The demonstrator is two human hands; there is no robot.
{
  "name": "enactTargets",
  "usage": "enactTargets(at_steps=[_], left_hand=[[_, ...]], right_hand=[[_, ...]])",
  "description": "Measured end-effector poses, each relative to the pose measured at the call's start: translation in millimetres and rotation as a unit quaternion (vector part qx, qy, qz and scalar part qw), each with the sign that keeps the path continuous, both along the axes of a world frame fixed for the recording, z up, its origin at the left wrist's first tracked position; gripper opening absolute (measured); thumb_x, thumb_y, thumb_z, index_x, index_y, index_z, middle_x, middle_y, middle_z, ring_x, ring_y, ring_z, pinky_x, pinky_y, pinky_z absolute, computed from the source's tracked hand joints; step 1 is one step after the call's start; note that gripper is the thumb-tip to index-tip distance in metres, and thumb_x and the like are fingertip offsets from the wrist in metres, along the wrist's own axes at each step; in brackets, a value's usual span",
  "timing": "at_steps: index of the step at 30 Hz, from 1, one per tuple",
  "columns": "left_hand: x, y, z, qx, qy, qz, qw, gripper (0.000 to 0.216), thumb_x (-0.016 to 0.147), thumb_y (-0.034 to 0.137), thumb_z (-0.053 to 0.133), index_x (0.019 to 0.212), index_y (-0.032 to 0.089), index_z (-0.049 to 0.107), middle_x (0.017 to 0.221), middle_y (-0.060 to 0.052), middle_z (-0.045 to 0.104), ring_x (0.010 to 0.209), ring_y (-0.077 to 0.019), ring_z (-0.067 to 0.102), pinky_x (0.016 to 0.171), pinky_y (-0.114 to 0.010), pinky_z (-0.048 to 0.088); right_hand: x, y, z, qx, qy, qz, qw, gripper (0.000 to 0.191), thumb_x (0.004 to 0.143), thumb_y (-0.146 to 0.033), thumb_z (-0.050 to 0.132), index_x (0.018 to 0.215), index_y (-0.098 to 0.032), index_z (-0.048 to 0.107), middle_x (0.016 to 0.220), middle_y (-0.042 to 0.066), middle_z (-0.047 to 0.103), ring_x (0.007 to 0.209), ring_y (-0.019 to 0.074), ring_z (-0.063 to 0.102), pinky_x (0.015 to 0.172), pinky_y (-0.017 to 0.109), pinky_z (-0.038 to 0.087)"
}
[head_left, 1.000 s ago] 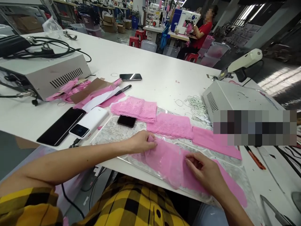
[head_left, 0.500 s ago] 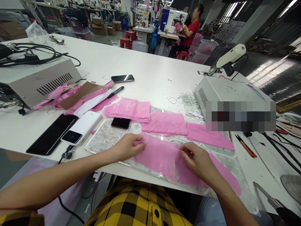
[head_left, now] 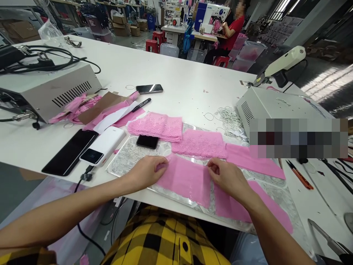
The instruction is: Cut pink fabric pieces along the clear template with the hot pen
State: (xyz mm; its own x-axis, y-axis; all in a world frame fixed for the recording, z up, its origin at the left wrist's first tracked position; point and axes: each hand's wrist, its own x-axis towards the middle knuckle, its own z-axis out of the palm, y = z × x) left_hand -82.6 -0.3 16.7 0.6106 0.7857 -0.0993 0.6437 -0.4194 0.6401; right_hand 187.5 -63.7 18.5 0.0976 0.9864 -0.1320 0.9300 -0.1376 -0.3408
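Observation:
A thin pink fabric piece [head_left: 187, 180] lies on a grey marble-patterned mat [head_left: 125, 156] in front of me. My left hand [head_left: 146, 171] pinches its upper left corner between thumb and fingers. At the upper right corner, my right hand [head_left: 231, 178] has its fingertips closed on the edge. Beneath my right wrist is another pink fabric piece [head_left: 271, 202], partly covered by the forearm. Just beyond the hands lie two stacks of pink lace, the left lace stack [head_left: 154, 125] and the middle lace stack [head_left: 198, 143]. A plain pink fabric stack [head_left: 256, 160] is to their right.
Left of the mat are a black tablet-like device [head_left: 68, 152], a white power bank [head_left: 103, 145] and a grey machine box [head_left: 55, 88]. An orange cutter [head_left: 300, 175] and metal scissors [head_left: 328, 235] lie right. Elastic cords [head_left: 230, 119] sit by another grey box [head_left: 281, 106]. A person works behind.
My right hand has moved slightly left and away from me, bringing the fabric's right edge along. The piece lies flatter and smoother. The camera view has turned slightly left.

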Motion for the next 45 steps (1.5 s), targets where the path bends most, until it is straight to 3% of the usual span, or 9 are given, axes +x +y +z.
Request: enactTargets(at_steps=[6,8,13,18,22,28,35,39,45], left_hand=[[-11.7,1.6,-11.0,0.14,-0.004,-0.006,0.99,0.03,0.086,0.01,0.046,0.104,0.015,0.07,0.099,-0.009,0.071,0.089,-0.0195,0.065,0.079,-0.03,0.051],[-15.7,-2.2,-11.7,0.181,-0.023,-0.057,0.982,0.035,0.084,0.007,0.046,0.108,0.016,0.069,0.108,-0.01,0.07,0.1,-0.0207,0.064,0.09,-0.035,0.051],[-29.4,-12.5,-10.4,0.205,-0.003,-0.252,0.946,0.036,0.078,0.005,0.05,0.105,0.02,0.067,0.127,-0.006,0.065,0.126,-0.0222,0.054,0.121,-0.052,0.018],[-65.8,-7.8,-10.3,0.297,0.089,-0.145,0.94,0.027,0.08,0.0,0.042,0.072,0.018,0.062,0.088,-0.004,0.07,0.095,-0.016,0.064,0.12,-0.048,0.021],[-73.2,-6.5,-8.9,0.323,0.062,-0.112,0.938,0.029,0.086,0.005,0.041,0.077,0.019,0.064,0.086,-0.003,0.07,0.09,-0.0148,0.065,0.115,-0.045,0.032],[6.0,-9.7,-1.9,0.293,-0.046,-0.303,0.906,0.034,0.097,0.014,0.043,0.125,0.017,0.06,0.131,-0.009,0.064,0.132,-0.02,0.051,0.12,-0.042,0.027],[127.9,-12.7,-16.3,0.236,-0.018,-0.463,0.854,0.045,0.101,0.039,0.045,0.139,0.017,0.052,0.149,-0.015,0.044,0.142,-0.0298,0.038,0.119,-0.054,0.024],[149.2,-10.7,-23.8,0.226,0.037,-0.471,0.852,0.054,0.101,0.048,0.039,0.146,0.018,0.043,0.154,-0.016,0.036,0.145,-0.0326,0.031,0.118,-0.056,0.021],[147.1,-1.7,-25.9,0.249,0.062,-0.475,0.842,0.053,0.102,0.048,0.036,0.149,0.023,0.038,0.158,-0.011,0.029,0.147,-0.0306,0.027,0.121,-0.054,0.014]], right_hand=[[-9.7,-29.4,-6.8,0.102,0.061,0.075,0.99,0.017,0.083,-0.036,0.048,0.082,-0.025,0.061,0.066,0.0,0.062,0.052,0.0132,0.055,0.047,0.024,0.038],[-13.1,-38.4,-12.6,0.099,0.087,0.108,0.985,0.017,0.083,-0.036,0.048,0.082,-0.026,0.062,0.063,-0.001,0.061,0.047,0.0124,0.054,0.043,0.023,0.038],[-14.3,-43.7,-24.1,0.08,0.092,0.131,0.984,0.014,0.08,-0.037,0.052,0.08,-0.027,0.062,0.063,-0.001,0.063,0.046,0.0139,0.058,0.039,0.023,0.039],[-14.6,-40.9,-23.7,0.081,0.1,0.133,0.983,0.01,0.078,-0.032,0.053,0.081,-0.028,0.062,0.064,-0.002,0.063,0.046,0.0132,0.057,0.039,0.022,0.039],[-8.6,-41.4,-11.0,0.081,0.135,0.111,0.981,0.012,0.082,-0.03,0.053,0.084,-0.026,0.064,0.067,-0.001,0.064,0.053,0.0127,0.058,0.047,0.023,0.044],[37.8,-66.5,0.2,0.181,0.181,-0.038,0.966,0.02,0.087,-0.036,0.054,0.08,-0.023,0.068,0.069,0.001,0.065,0.056,0.0122,0.056,0.053,0.024,0.046],[79.3,-128.2,-34.5,0.346,0.035,-0.097,0.933,0.01,0.088,-0.025,0.059,0.089,-0.023,0.069,0.085,0.002,0.072,0.079,0.0154,0.068,0.074,0.028,0.055],[96.0,-148.5,-48.5,0.42,-0.044,-0.103,0.901,0.01,0.087,-0.02,0.062,0.094,-0.022,0.068,0.087,0.002,0.071,0.079,0.0144,0.067,0.074,0.028,0.055],[111.5,-160.3,-63.1,0.434,-0.068,-0.139,0.887,0.012,0.086,-0.018,0.062,0.095,-0.023,0.069,0.089,0.002,0.07,0.081,0.0148,0.066,0.076,0.031,0.055]])
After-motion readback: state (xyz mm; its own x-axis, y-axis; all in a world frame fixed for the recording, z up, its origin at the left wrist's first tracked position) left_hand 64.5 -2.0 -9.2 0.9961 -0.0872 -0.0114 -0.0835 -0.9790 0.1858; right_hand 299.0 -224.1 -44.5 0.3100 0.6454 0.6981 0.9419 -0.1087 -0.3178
